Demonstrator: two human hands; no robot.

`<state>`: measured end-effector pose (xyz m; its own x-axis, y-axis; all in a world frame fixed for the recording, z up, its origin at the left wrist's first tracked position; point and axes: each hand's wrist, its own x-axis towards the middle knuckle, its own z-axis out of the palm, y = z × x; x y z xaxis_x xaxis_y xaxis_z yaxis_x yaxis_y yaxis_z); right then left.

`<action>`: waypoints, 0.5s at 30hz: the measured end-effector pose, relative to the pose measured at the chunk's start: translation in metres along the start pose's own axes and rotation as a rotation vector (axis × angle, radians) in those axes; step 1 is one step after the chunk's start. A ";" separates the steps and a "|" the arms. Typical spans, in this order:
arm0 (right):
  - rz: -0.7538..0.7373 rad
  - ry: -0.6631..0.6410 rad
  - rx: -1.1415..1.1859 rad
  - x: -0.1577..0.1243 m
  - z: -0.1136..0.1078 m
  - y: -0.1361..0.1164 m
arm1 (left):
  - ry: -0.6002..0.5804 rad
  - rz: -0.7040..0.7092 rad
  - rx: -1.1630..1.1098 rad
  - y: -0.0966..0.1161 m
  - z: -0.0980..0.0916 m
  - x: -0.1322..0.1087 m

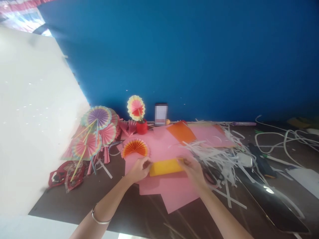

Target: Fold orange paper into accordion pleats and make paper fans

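Observation:
A strip of yellow paper [166,167] is stretched between my two hands, above pink sheets of paper [164,189]. My left hand [140,169] pinches its left end between thumb and fingers. At the other end, my right hand [191,167] grips the strip near its upper right corner. Just beyond my left hand lies an orange pleated paper fan [135,148], spread in a half circle. An orange sheet [181,131] rests on the pink paper farther back.
Round paper fans on sticks [97,118] lie at left, near a red pot [142,127] holding another fan. White paper strips [214,154], scissors [211,176], a dark phone [274,202] and white cables [286,141] fill the right. A blue wall [184,59] stands behind.

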<state>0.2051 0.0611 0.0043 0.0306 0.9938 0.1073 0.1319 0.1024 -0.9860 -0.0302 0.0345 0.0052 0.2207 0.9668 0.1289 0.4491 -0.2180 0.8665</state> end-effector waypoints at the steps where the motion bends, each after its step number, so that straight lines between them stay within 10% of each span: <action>1: 0.002 -0.001 0.002 0.000 0.000 0.001 | 0.001 -0.001 0.005 0.000 0.000 0.000; 15: 0.015 -0.038 0.024 -0.003 0.003 -0.006 | -0.159 0.044 0.025 0.008 0.000 -0.005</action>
<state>0.2015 0.0579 0.0098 -0.0055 0.9961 0.0882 0.1080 0.0883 -0.9902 -0.0273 0.0277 0.0118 0.3741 0.9233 0.0865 0.4571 -0.2648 0.8491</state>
